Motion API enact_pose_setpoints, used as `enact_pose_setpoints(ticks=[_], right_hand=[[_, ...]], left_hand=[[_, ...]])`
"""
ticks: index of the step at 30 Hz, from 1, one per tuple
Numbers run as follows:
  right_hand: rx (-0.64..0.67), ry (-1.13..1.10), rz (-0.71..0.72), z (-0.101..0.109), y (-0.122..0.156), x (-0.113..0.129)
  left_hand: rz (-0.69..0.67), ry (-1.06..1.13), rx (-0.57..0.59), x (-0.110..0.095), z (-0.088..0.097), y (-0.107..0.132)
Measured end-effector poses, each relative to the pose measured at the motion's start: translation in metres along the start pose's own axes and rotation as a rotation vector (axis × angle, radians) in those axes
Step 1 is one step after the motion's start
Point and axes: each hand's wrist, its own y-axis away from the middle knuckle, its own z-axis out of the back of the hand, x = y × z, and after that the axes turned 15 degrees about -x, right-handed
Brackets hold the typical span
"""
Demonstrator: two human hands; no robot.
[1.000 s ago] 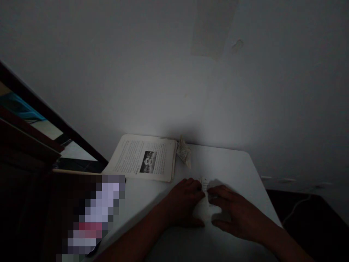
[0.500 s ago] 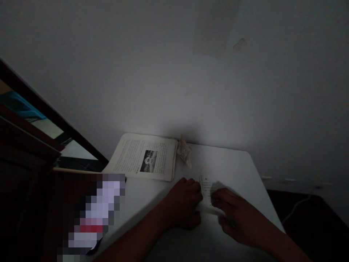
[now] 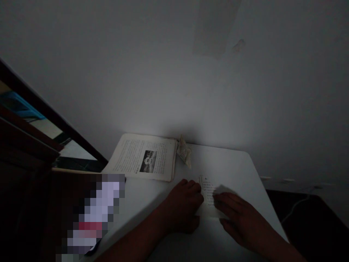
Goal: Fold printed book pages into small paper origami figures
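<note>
A small sheet of printed paper (image 3: pixel 208 189) lies on the white table between my two hands. My left hand (image 3: pixel 184 205) rests at its left edge, fingers curled and closed on that side, with the fingertips partly hidden. From the right, my right hand (image 3: pixel 236 214) reaches over the paper's other side; its fingers lie stretched out and fairly flat, the thumb apart below. Beyond the hands, a folded paper shape (image 3: pixel 184 153) with a pointed top stands beside a stack of printed pages.
The stack of printed pages (image 3: pixel 131 154) with a dark picture lies at the back left of the table (image 3: pixel 231 160). A blurred-out bright object (image 3: pixel 95 214) is at the left edge. Behind rises a grey wall (image 3: pixel 163 72); a pale cable (image 3: pixel 296 207) hangs at right.
My right hand's fingers have straightened and flattened over the paper, and more of its print shows. My left hand has stayed almost in place.
</note>
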Motion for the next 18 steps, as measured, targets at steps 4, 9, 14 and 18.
enact_pose_setpoints(ticks=[4,9,14,18], right_hand=[[0.042,0.009,-0.010,0.001,-0.004,0.003],[0.111,0.016,-0.060,0.002,-0.010,0.005],[0.120,0.072,-0.056,0.000,-0.007,-0.001],[0.143,0.074,-0.058,0.006,-0.007,-0.005]], left_hand=[[-0.007,-0.003,0.001,-0.001,0.000,0.000],[0.025,-0.061,-0.016,-0.001,-0.008,0.001],[0.021,-0.107,-0.028,0.002,-0.017,0.003],[0.031,-0.113,-0.035,0.004,-0.019,0.004]])
